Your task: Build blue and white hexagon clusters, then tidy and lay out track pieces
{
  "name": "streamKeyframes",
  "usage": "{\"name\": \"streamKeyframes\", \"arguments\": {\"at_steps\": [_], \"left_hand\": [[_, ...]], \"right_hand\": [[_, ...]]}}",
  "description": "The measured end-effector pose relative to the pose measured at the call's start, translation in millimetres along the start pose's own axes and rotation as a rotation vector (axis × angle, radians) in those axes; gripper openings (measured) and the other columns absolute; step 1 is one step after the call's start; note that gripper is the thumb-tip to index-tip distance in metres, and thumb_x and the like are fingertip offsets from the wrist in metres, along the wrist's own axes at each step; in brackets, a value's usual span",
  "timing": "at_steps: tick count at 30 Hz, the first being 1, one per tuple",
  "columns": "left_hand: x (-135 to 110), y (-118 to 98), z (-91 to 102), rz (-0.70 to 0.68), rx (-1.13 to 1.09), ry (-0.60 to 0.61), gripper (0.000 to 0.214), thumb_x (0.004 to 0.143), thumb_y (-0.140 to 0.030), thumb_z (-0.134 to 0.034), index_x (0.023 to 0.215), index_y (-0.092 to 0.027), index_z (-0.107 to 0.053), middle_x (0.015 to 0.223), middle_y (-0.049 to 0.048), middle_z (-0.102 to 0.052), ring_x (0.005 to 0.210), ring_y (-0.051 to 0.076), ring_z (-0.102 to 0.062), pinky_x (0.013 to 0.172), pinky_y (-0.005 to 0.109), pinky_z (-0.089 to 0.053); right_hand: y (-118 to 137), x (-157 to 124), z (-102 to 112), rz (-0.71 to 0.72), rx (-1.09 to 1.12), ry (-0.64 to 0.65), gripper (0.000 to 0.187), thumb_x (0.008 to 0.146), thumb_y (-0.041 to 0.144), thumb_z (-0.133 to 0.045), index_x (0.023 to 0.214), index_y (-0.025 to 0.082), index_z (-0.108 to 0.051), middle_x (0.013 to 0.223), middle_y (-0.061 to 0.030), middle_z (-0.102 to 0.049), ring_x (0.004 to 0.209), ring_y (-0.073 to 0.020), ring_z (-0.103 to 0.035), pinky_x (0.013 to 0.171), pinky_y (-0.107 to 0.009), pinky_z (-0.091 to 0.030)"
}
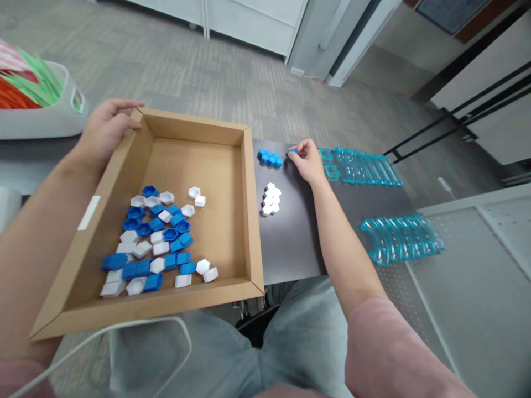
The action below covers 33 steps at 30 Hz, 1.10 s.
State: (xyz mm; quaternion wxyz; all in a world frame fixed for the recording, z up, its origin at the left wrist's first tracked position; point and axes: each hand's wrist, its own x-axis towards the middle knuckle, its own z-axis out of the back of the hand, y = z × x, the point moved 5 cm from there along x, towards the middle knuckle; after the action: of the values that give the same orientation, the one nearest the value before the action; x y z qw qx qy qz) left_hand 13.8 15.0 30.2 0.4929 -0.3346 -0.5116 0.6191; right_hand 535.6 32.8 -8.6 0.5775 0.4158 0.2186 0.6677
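My left hand grips the far left corner of a shallow cardboard box, which is tilted up on its left side. Inside the box, blue hexagonal pieces and white hexagonal pieces lie loose toward the left and near side. My right hand is at the far edge of the dark table, its fingers pinched on a blue hexagonal piece. Just left of it sits a cluster of blue hexagonal pieces. A cluster of white hexagonal pieces stands nearer, beside the box wall.
Clear teal plastic parts line the far right of the table, with small teal pieces beside my right hand. More curved teal parts lie nearer. A white bin with coloured strips stands left. A white cable crosses below the box.
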Motion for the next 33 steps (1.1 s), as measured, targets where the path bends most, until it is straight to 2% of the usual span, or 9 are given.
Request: {"name": "streamKeyframes", "arguments": {"at_steps": [6,11,19,22,25,29,33], "left_hand": [[-3,-7,-1.7,0.008,0.022,0.004,0.063,0.057,-0.031,-0.073,0.12,-0.023,-0.075,0.143,0.0089,-0.083,0.13,0.034,-0.075,0.122,0.058,-0.065],[-7,-11,-2.3,0.012,0.035,-0.026,0.062,0.056,-0.031,-0.071,0.117,-0.023,-0.076,0.141,0.0092,-0.084,0.13,0.034,-0.075,0.123,0.059,-0.065],[-5,-7,-1.8,0.007,0.026,-0.017,0.058,0.056,-0.031,-0.072,0.113,-0.024,-0.075,0.139,0.01,-0.083,0.129,0.035,-0.077,0.125,0.062,-0.064],[-6,-9,-1.9,0.017,0.03,-0.021,0.063,0.055,-0.032,-0.072,0.117,-0.023,-0.076,0.14,0.0097,-0.084,0.129,0.035,-0.076,0.126,0.062,-0.063],[-7,-11,-2.3,0.034,0.038,-0.041,0.07,0.053,-0.031,-0.071,0.121,-0.021,-0.077,0.141,0.0107,-0.083,0.128,0.035,-0.076,0.127,0.065,-0.061],[-9,-12,-3.7,0.036,0.04,-0.043,0.07,0.053,-0.031,-0.07,0.122,-0.021,-0.077,0.14,0.0102,-0.083,0.126,0.035,-0.076,0.125,0.063,-0.064],[-10,-13,-3.4,0.028,0.034,-0.039,0.064,0.054,-0.032,-0.071,0.117,-0.022,-0.077,0.14,0.0099,-0.083,0.128,0.035,-0.076,0.124,0.06,-0.064]], "right_hand": [[8,-3,-5,-0.014,0.026,0.089,0.049,0.085,0.049,-0.089,0.119,0.033,-0.058,0.117,-0.0053,-0.08,0.094,-0.0237,-0.068,0.092,-0.043,-0.06],[9,-1,-5,0.005,0.048,0.065,0.036,0.093,0.051,-0.08,0.118,0.031,-0.063,0.113,-0.0068,-0.078,0.105,-0.0263,-0.073,0.104,-0.046,-0.061],[15,-3,-6,0.012,0.024,0.116,0.033,0.098,0.055,-0.08,0.117,0.029,-0.076,0.109,-0.0073,-0.079,0.101,-0.0275,-0.072,0.102,-0.047,-0.062],[19,-4,-2,0.028,-0.005,0.093,0.031,0.103,0.054,-0.073,0.117,0.027,-0.082,0.116,-0.0087,-0.08,0.101,-0.0263,-0.072,0.104,-0.047,-0.061],[22,-6,0,0.059,-0.06,0.112,0.029,0.101,0.049,-0.078,0.118,0.027,-0.087,0.114,-0.0081,-0.079,0.094,-0.0249,-0.069,0.099,-0.046,-0.062],[22,-7,1,0.081,-0.1,0.15,0.029,0.097,0.045,-0.084,0.12,0.028,-0.087,0.11,-0.0061,-0.075,0.084,-0.0221,-0.064,0.094,-0.045,-0.062],[16,-6,4,0.085,-0.118,0.125,0.026,0.093,0.042,-0.087,0.113,0.027,-0.081,0.108,-0.0059,-0.077,0.088,-0.0235,-0.065,0.097,-0.045,-0.062]]}}
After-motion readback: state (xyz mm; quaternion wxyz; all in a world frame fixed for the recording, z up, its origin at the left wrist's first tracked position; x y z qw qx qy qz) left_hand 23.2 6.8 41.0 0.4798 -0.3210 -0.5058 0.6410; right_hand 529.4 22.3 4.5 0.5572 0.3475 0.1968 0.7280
